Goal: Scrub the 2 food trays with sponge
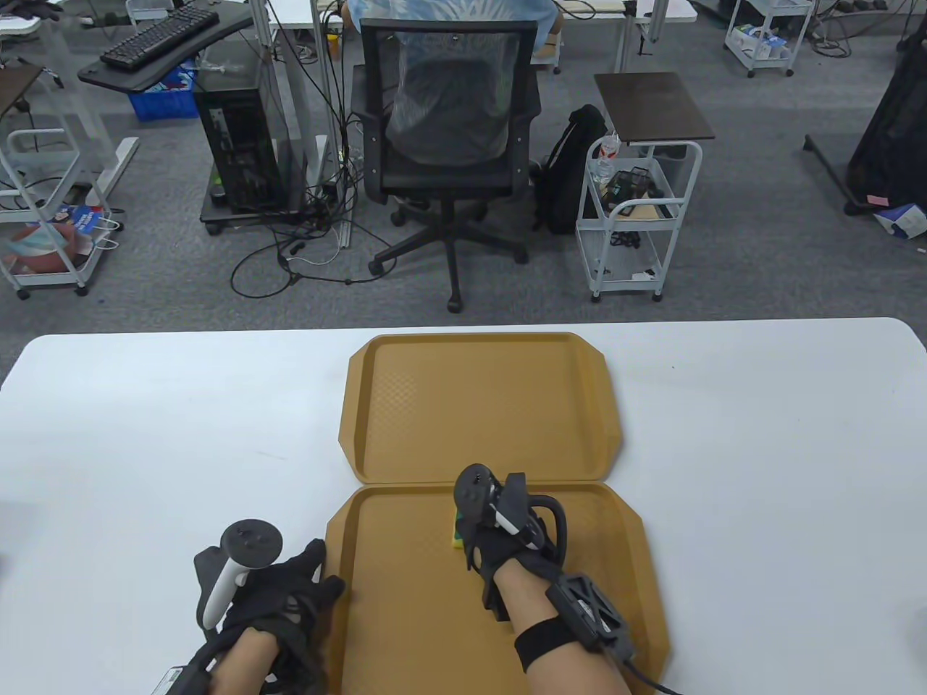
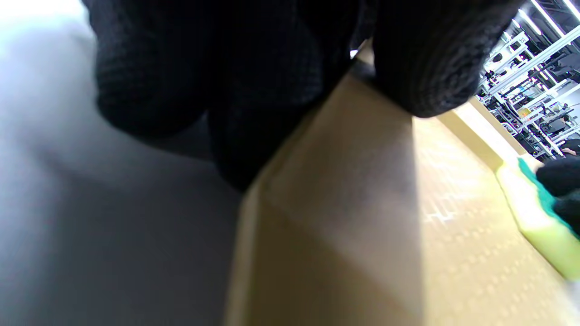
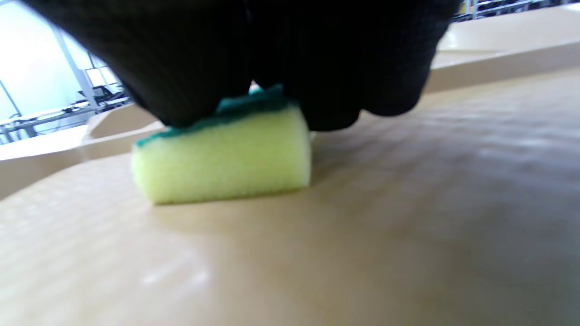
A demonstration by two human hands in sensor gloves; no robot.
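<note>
Two tan food trays lie end to end on the white table, the far tray (image 1: 481, 405) bare and the near tray (image 1: 405, 615) under my hands. A yellow sponge (image 1: 458, 536) with a green top sits on the near tray's far part. My right hand (image 1: 484, 537) grips the sponge from above, fingers (image 3: 272, 54) curled over its green side, yellow face (image 3: 222, 158) down on the tray floor (image 3: 362, 235). My left hand (image 1: 322, 572) rests at the near tray's left rim (image 2: 362, 190), thumb (image 2: 426, 68) on the rim and the other fingers (image 2: 181, 90) on the table beside it.
The white table (image 1: 145, 449) spreads wide on both sides of the trays. Beyond its far edge stand a black office chair (image 1: 449, 145), a white rolling cart (image 1: 637, 217) and a computer tower (image 1: 235, 145) on the carpet.
</note>
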